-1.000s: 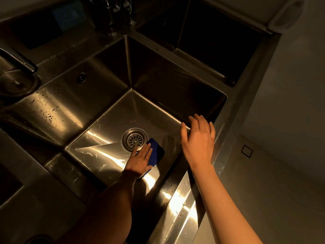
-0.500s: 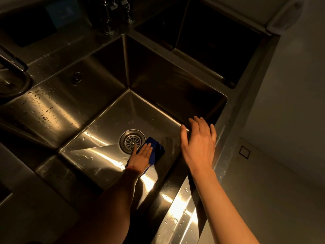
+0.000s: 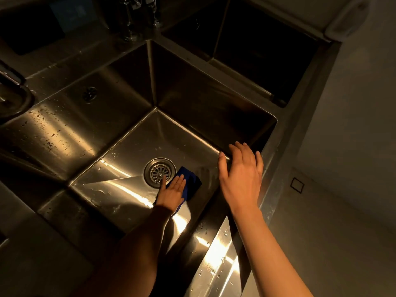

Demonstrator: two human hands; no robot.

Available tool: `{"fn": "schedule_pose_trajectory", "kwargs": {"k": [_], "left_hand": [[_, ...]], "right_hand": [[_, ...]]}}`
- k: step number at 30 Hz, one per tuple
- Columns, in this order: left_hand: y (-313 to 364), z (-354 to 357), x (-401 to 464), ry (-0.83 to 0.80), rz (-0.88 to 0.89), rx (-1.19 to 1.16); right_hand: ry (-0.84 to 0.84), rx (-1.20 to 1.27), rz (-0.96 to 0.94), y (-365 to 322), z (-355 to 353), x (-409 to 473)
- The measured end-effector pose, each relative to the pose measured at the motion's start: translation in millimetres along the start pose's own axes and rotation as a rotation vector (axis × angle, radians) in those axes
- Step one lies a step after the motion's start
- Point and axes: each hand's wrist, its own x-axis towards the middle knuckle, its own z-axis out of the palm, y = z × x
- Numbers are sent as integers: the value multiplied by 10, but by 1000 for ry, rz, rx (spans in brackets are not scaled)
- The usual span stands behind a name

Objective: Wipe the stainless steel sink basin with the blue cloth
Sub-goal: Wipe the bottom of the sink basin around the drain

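Note:
The stainless steel sink basin is deep and square, wet with droplets. A round drain strainer sits in its floor. A folded blue cloth lies flat on the floor just right of the drain. My left hand presses down on the cloth with straight fingers, the fingertips reaching the drain's rim. My right hand hovers open over the basin's right rim, fingers spread and relaxed, holding nothing.
A second, darker basin lies behind at the upper right. Faucet fittings stand at the back corner. A round metal object sits at the left edge. An overflow hole marks the left wall. The front rim shines wet.
My left hand and the blue cloth have slid slightly toward the drain across the basin floor. My right hand has stayed over the right rim.

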Motion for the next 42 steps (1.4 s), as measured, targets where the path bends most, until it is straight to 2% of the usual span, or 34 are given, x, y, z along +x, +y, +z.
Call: {"fn": "schedule_pose_trajectory", "kwargs": {"k": [4,8,12,16,22,26,38,42], "left_hand": [[60,-56,76,23,-18,-25],[127,102,-62,-21,-52,-42],[150,198,-162,159,-46,-102],[109,211,-49,-4,-42,-32],[179,15,52,21,-74,-126],[248,53,-36,-38,-134,-157],[214,-2,-3,10,-161,-162],[261,79,-89,-28,-200,-183]], "right_hand": [[4,10,-2,7,-1,-1],[-8,3,0,0,-9,-1],[-8,12,-1,-2,-15,-2],[3,14,-1,8,-3,3],[13,17,-9,5,6,1],[12,13,-11,12,4,0],[32,10,-21,21,19,-4],[32,6,-23,21,21,-1]]}}
